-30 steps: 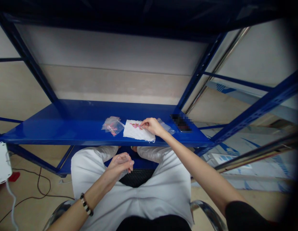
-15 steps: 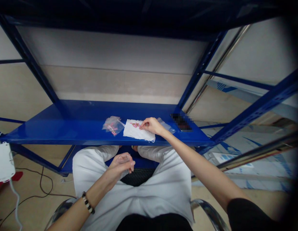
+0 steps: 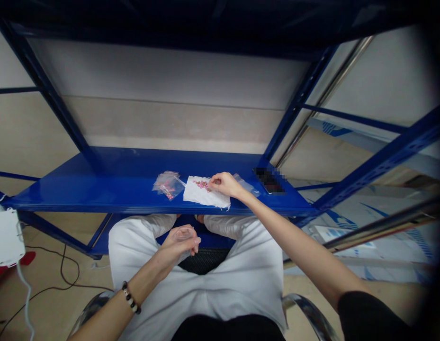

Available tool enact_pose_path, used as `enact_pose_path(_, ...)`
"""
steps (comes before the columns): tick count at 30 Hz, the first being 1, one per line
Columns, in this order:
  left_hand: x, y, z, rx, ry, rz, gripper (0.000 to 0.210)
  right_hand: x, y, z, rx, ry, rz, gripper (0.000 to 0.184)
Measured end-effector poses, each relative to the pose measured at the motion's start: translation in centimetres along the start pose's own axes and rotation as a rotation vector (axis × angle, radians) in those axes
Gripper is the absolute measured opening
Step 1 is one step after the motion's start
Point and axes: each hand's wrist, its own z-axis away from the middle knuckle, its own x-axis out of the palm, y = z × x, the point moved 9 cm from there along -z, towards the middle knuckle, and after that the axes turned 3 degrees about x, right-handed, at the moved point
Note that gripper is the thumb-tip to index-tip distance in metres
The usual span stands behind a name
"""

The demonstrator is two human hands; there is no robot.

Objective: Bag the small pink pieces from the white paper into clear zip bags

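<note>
Over the lap, my left hand [image 3: 181,240] is curled round a clear plastic bag [image 3: 186,232], its rounded opening facing up. A white cloth [image 3: 200,196] lies on the blue shelf with a small pile of pink and reddish beads [image 3: 201,184] on it. At the right edge of this pile, my right hand [image 3: 223,183] has its thumb and fingertips pinched together, low over the cloth. What sits between those fingertips is too small to make out. Left of the cloth lie clear zip bags [image 3: 167,184] with pink beads inside.
Another clear bag [image 3: 246,183] lies partly behind my right hand. Farther right is a dark phone [image 3: 268,181]. The blue shelf [image 3: 116,182] has uprights at both sides and an upper level overhead. A white power box [image 3: 6,237] and cables are at the lower left.
My right hand stays at the bead pile, its pinched fingertips shifted only slightly. My left hand keeps its hold on the bag. The whole view has drifted a little.
</note>
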Motion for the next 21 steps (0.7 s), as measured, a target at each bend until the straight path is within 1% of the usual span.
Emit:
enact_pose_path(2,-0.1,-0.2,-0.1,-0.011,0.002,-0.025,0.035,-0.3,-0.7,0.2,-0.004,0.007,0.048,0.015)
enact_pose_path(3,-0.1,-0.3,-0.1,-0.016,0.003,-0.038,0.036,-0.5,-1.3,0.5,-0.033,0.022,0.087,0.013)
enact_pose_path(5,-0.1,-0.5,-0.1,-0.029,0.006,-0.050,0.036,-0.8,-2.9,1.1,-0.145,0.043,0.168,0.011)
enact_pose_path(6,-0.1,-0.5,0.0,-0.035,0.009,-0.049,0.037,-0.8,-3.7,1.6,-0.214,0.035,0.203,0.013)
enact_pose_path(8,-0.1,-0.6,0.1,-0.041,0.013,-0.041,0.036,-0.3,-4.8,2.3,-0.327,-0.022,0.254,0.016)
enact_pose_path(9,-0.1,-0.5,0.2,-0.042,0.007,-0.040,0.036,0.0,-5.0,2.6,-0.357,-0.055,0.275,0.017)
enact_pose_path(12,0.1,-0.5,0.3,-0.033,-0.010,-0.046,0.033,0.4,-5.0,2.8,-0.377,-0.098,0.332,0.016)
enact_pose_path(15,0.1,-0.4,0.1,-0.030,-0.024,-0.063,0.035,0.6,-4.9,2.6,-0.379,-0.098,0.373,0.016)
enact_pose_path(21,-0.1,-0.2,-0.3,-0.060,-0.004,-0.044,0.038,1.2,-4.6,2.4,-0.399,-0.091,0.417,0.016)
